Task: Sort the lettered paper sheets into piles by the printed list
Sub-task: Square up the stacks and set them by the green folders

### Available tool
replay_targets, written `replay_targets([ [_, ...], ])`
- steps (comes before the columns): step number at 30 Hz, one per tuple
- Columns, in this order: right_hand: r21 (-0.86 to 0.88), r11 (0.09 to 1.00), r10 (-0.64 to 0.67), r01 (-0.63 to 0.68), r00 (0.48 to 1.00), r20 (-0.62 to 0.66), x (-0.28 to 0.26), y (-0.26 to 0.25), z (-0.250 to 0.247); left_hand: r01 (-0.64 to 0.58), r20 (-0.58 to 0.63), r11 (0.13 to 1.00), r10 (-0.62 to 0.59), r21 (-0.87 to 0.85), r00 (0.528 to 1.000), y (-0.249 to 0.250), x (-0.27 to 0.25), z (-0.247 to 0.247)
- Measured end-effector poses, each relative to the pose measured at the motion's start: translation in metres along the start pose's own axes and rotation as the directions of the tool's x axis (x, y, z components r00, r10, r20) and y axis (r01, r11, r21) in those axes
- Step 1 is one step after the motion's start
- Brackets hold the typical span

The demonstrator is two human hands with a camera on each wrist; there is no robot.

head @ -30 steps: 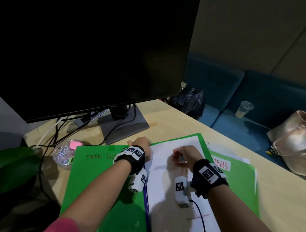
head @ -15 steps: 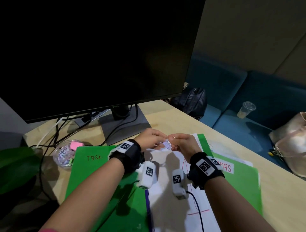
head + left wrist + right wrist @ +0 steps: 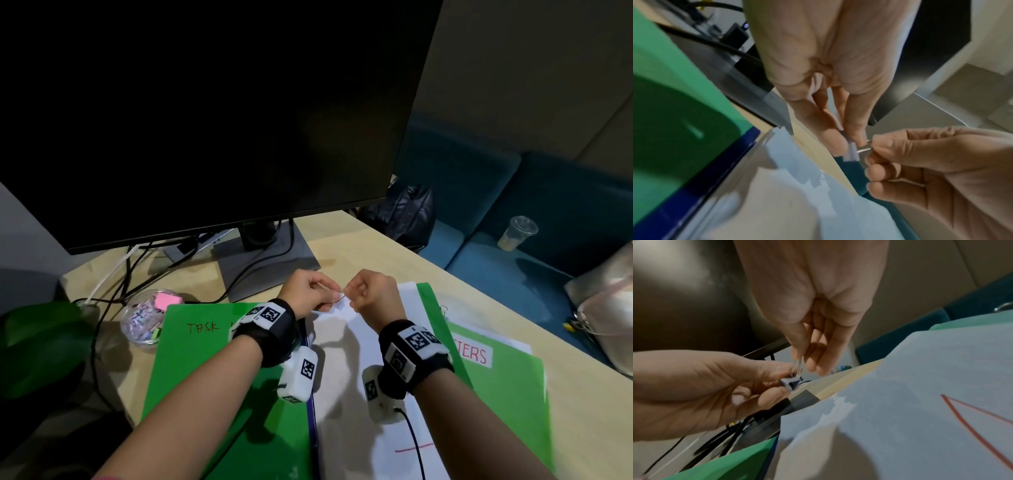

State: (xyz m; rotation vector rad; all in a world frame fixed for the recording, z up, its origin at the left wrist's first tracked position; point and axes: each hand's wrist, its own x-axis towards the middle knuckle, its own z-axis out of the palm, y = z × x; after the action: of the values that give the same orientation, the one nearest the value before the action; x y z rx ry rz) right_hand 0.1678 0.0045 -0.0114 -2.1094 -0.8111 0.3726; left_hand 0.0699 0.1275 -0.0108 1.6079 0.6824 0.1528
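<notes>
The left hand (image 3: 306, 288) and right hand (image 3: 373, 294) are meeting in the air just past the far edge of the white paper sheets (image 3: 356, 359), which are lying on the open green folder (image 3: 205, 370) at six o'clock from the monitor (image 3: 205, 113). The left thumb and fingers are pinching a small binder clip (image 3: 851, 151) by its body, while the right thumb and forefinger are clamping its wire handles (image 3: 798, 365). A clear bowl of small clips (image 3: 144, 317) is sitting at nine o'clock from the hands.

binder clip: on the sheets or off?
Off. Both hands hold the binder clip in the air above the white sheets: left hand pinches its body, right hand its wire handle.
</notes>
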Motion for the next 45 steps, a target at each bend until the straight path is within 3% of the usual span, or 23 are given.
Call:
replay_targets([
  [2,0.035,0.999,0.039,-0.038,0.999,-0.01,0.0,-0.002,0.002,0.023,0.044,0.991,-0.017,-0.133,0.999,-0.001,-0.003,-0.002],
  [4,0.218,0.965,0.142,-0.144,0.99,0.026,0.0,-0.005,0.002,0.037,0.088,0.97,-0.017,-0.239,0.996,-0.004,-0.005,-0.005],
  [7,0.429,0.858,0.231,-0.282,0.958,0.169,-0.001,-0.011,-0.004,0.0,0.101,0.98,0.02,-0.2,0.995,-0.011,-0.006,-0.01],
  [11,0.543,0.74,0.255,-0.396,0.913,0.317,-0.002,-0.012,-0.01,-0.063,0.138,0.989,0.081,-0.135,0.987,-0.014,-0.009,-0.017],
  [14,0.509,0.758,0.252,-0.408,0.903,0.347,-0.004,-0.013,-0.01,-0.081,0.164,0.994,0.093,-0.079,0.982,-0.012,-0.011,-0.02],
  [19,0.522,0.759,0.263,-0.389,0.917,0.301,-0.007,-0.016,-0.009,-0.143,-0.102,0.955,0.174,0.261,0.979,-0.001,-0.017,-0.007],
  [22,0.577,0.695,0.342,-0.429,0.903,0.26,-0.008,-0.02,-0.006,-0.215,-0.092,0.881,0.277,0.422,0.956,0.005,-0.018,-0.001],
  [28,0.649,0.564,0.342,-0.511,0.86,0.379,-0.011,-0.026,-0.013,-0.254,-0.035,0.882,0.291,0.398,0.956,0.01,-0.016,-0.007],
  [34,0.586,0.611,0.283,-0.532,0.838,0.466,-0.012,-0.028,-0.017,-0.233,-0.025,0.89,0.263,0.391,0.964,0.009,-0.019,-0.013],
  [40,0.559,0.624,0.252,-0.546,0.818,0.517,-0.011,-0.032,-0.013,-0.285,-0.022,0.851,0.328,0.441,0.944,0.006,-0.027,-0.013],
  [43,0.574,0.604,0.268,-0.554,0.819,0.508,-0.011,-0.033,-0.008,-0.254,-0.09,0.88,0.314,0.401,0.945,0.001,-0.029,-0.016],
  [45,0.59,0.59,0.293,-0.551,0.827,0.479,-0.012,-0.034,-0.002,-0.184,-0.216,0.938,0.252,0.294,0.943,-0.001,-0.028,-0.013],
])
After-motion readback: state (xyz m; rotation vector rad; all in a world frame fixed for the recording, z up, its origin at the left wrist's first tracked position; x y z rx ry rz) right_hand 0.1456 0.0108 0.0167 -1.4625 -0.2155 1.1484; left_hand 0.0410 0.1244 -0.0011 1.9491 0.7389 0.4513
